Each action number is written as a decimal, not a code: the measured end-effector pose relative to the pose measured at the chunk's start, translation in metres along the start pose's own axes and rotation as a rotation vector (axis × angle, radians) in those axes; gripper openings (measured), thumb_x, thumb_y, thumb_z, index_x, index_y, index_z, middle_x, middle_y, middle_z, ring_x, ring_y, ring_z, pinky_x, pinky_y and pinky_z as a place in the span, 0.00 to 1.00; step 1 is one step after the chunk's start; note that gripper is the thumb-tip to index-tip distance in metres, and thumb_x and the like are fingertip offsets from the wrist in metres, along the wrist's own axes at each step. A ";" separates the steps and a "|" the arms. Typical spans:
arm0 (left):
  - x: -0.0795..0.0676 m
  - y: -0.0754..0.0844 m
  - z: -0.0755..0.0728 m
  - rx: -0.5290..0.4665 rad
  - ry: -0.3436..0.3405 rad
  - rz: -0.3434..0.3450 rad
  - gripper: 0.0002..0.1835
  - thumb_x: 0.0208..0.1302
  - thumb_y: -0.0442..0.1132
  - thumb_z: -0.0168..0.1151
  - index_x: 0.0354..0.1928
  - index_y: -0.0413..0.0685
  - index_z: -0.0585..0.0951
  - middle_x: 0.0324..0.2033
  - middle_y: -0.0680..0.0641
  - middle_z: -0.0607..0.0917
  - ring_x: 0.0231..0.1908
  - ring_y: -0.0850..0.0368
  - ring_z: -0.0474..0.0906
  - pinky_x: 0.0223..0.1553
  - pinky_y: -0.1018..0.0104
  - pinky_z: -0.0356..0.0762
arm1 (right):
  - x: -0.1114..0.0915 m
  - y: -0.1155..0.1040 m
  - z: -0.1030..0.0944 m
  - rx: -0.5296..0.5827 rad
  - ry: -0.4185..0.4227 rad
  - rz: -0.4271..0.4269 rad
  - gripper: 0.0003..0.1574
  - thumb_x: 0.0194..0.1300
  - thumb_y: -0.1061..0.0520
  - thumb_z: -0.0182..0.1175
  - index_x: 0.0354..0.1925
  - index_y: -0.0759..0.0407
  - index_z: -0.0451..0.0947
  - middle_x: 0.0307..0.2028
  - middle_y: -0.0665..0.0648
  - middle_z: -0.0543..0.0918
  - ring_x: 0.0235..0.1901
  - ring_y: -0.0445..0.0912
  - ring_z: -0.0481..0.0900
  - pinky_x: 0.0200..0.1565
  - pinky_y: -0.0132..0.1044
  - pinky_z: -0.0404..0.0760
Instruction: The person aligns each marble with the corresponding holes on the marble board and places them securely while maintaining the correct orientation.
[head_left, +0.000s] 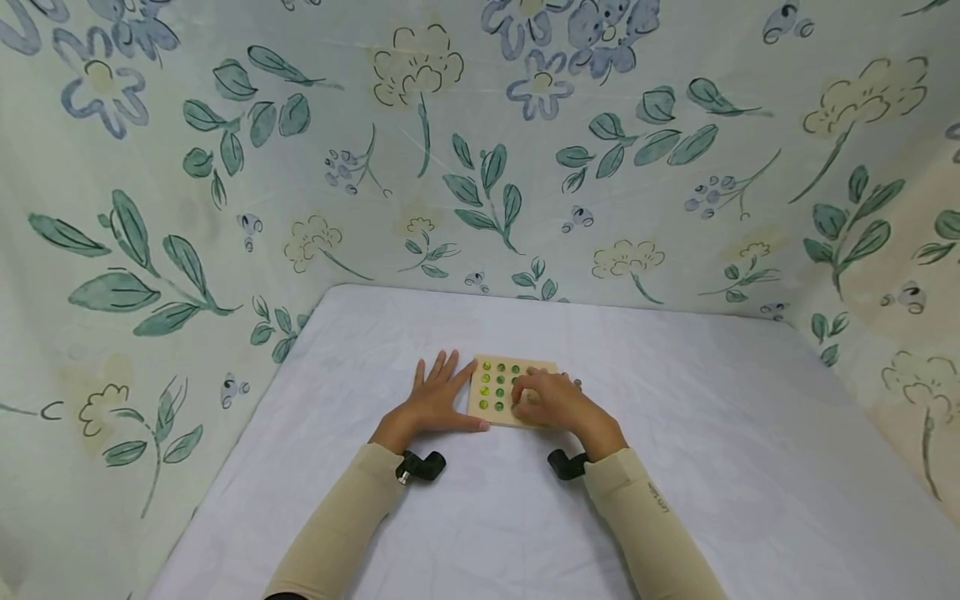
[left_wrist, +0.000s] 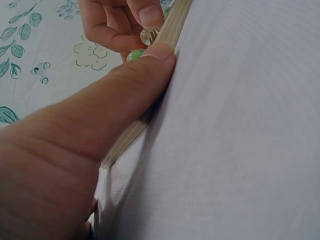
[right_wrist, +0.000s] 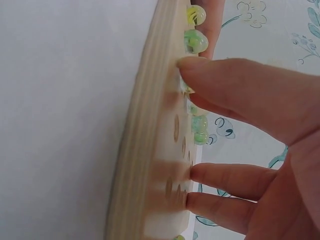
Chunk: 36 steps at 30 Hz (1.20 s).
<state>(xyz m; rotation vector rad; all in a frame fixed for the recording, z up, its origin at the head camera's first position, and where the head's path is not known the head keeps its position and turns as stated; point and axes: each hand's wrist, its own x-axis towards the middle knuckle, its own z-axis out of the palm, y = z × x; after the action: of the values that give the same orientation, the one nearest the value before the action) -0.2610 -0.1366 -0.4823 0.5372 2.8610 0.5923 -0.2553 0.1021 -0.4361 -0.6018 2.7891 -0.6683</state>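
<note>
A pale wooden board (head_left: 475,407) with rows of round hollows lies flat on the table. Yellow and green glass marbles (head_left: 500,392) fill columns on its left part. My left hand (head_left: 433,403) spreads its fingers at the board's left side, its thumb on the front edge. Over the right part, my right hand (head_left: 553,400) pinches a clear marble with brown streaks (left_wrist: 149,36) between thumb and index finger, low at the board. In the right wrist view the thumb mostly covers this spot; bare hollows show nearby, and two other fingertips touch the board.
The table bears a white cloth (head_left: 495,517). Small round things (head_left: 577,383) show just right of the board, partly behind the right hand. A floral curtain (head_left: 480,167) stands behind and along the sides. Both wrists wear black camera mounts (head_left: 423,467).
</note>
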 end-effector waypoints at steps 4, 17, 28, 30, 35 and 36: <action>0.000 0.000 -0.001 0.000 -0.003 -0.001 0.62 0.43 0.78 0.61 0.77 0.64 0.46 0.76 0.45 0.39 0.74 0.46 0.26 0.68 0.42 0.19 | 0.000 0.001 0.000 -0.007 -0.001 -0.006 0.04 0.60 0.53 0.65 0.34 0.42 0.81 0.62 0.60 0.73 0.65 0.57 0.66 0.67 0.65 0.47; 0.001 -0.001 0.001 0.001 -0.002 0.008 0.62 0.43 0.78 0.61 0.77 0.64 0.46 0.76 0.45 0.39 0.74 0.46 0.26 0.68 0.41 0.20 | -0.003 -0.002 -0.004 -0.020 -0.018 0.003 0.03 0.61 0.52 0.66 0.35 0.43 0.81 0.65 0.63 0.71 0.66 0.59 0.64 0.67 0.65 0.47; 0.001 0.000 0.002 0.002 -0.007 0.003 0.63 0.42 0.79 0.61 0.77 0.64 0.45 0.76 0.45 0.38 0.74 0.47 0.25 0.68 0.42 0.19 | -0.007 0.001 -0.011 0.002 -0.015 0.037 0.07 0.61 0.56 0.65 0.38 0.44 0.84 0.63 0.58 0.73 0.69 0.58 0.60 0.67 0.67 0.44; 0.001 0.000 0.002 0.004 -0.007 0.000 0.63 0.42 0.79 0.61 0.77 0.64 0.45 0.76 0.45 0.38 0.74 0.47 0.25 0.68 0.42 0.19 | -0.007 0.004 -0.015 -0.004 0.000 0.041 0.06 0.62 0.56 0.65 0.39 0.44 0.83 0.64 0.60 0.72 0.70 0.58 0.58 0.68 0.66 0.44; 0.002 0.000 0.002 0.004 -0.003 -0.006 0.63 0.42 0.79 0.61 0.77 0.65 0.46 0.76 0.45 0.38 0.74 0.47 0.25 0.68 0.43 0.18 | -0.010 0.010 -0.025 -0.007 0.021 0.046 0.06 0.63 0.54 0.65 0.40 0.47 0.82 0.67 0.64 0.68 0.70 0.60 0.58 0.67 0.67 0.44; 0.002 0.000 0.002 0.004 -0.003 -0.008 0.63 0.42 0.79 0.61 0.77 0.65 0.46 0.76 0.45 0.38 0.74 0.47 0.25 0.68 0.43 0.18 | -0.011 0.012 -0.027 -0.004 0.027 0.040 0.07 0.62 0.54 0.65 0.40 0.48 0.82 0.67 0.65 0.67 0.70 0.61 0.58 0.67 0.67 0.44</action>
<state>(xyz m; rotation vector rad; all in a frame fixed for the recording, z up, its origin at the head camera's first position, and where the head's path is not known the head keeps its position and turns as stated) -0.2626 -0.1356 -0.4843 0.5270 2.8605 0.5840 -0.2578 0.1269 -0.4168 -0.5405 2.8196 -0.6676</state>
